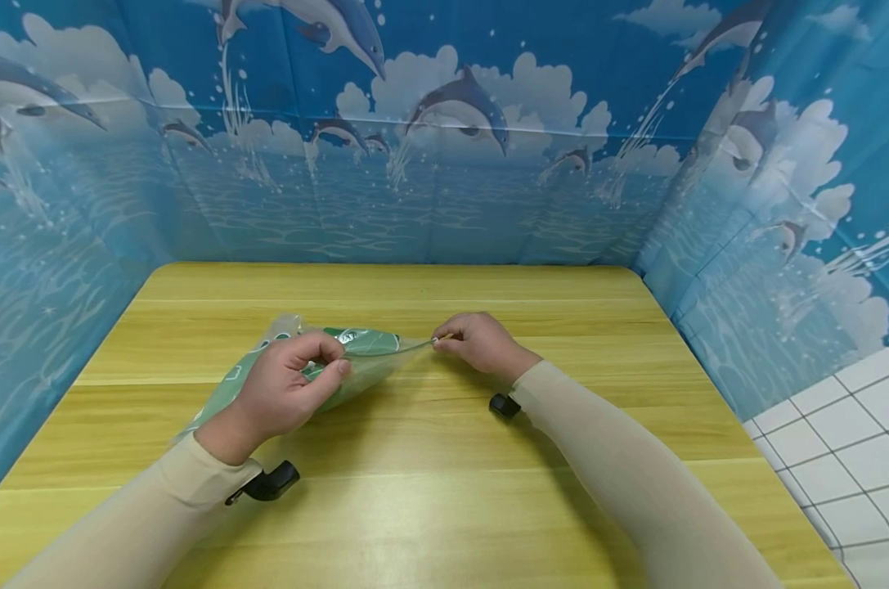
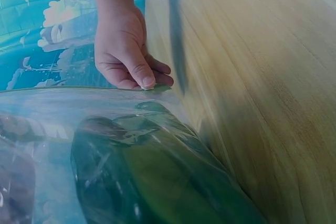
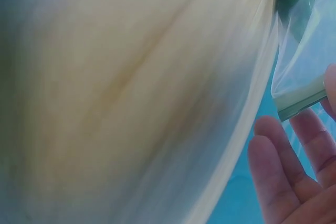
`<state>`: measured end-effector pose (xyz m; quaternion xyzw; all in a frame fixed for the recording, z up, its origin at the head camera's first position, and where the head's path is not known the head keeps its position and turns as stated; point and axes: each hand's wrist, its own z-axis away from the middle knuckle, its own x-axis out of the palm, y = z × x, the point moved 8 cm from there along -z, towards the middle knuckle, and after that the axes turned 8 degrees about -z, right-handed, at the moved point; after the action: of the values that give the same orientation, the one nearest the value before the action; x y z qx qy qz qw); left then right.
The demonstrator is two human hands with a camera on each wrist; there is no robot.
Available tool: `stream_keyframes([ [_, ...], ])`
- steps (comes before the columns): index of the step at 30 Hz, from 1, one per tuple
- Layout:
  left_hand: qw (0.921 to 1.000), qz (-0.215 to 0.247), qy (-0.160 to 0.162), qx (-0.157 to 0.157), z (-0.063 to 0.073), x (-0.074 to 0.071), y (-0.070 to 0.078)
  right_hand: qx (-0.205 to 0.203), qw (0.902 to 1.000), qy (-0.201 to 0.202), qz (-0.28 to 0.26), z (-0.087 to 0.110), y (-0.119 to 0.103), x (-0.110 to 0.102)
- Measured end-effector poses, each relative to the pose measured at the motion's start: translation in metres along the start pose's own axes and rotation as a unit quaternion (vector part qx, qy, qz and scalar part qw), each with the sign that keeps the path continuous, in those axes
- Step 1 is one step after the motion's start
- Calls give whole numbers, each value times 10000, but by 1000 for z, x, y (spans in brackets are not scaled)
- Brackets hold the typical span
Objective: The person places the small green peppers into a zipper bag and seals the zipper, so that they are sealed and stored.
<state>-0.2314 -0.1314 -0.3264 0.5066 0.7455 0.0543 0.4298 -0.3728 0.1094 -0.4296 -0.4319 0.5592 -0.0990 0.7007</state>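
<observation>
A clear plastic zip bag with green and white print (image 1: 370, 341) lies partly behind my left hand (image 1: 278, 388), left of the table's middle. That hand pinches its upper edge between thumb and fingers. My right hand (image 1: 484, 343) grips the bag's right corner, and the edge runs taut between both hands. A small orange bit shows at the right fingertips, too small to identify. In the left wrist view the right hand (image 2: 122, 45) holds the edge above the see-through bag (image 2: 157, 171). In the right wrist view a green closure strip (image 3: 302, 102) lies against the right hand's fingers (image 3: 310, 135).
A wood-grain table (image 1: 415, 499) spreads under both hands. A blue dolphin-print curtain (image 1: 429, 204) stands behind it and along both sides. White tiles (image 1: 849, 425) show at the right. Each wrist wears a small black camera (image 1: 273, 481).
</observation>
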Motion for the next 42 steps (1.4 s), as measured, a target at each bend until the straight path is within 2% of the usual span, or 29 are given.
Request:
stream_keyframes([
  [28,9998,165,108,-31,-4,-9,0,143,9999,60,9,-3,7,-4],
  [42,9999,67,83,-57,-3,-10,1,206,9998,38,54,-4,12,-6],
])
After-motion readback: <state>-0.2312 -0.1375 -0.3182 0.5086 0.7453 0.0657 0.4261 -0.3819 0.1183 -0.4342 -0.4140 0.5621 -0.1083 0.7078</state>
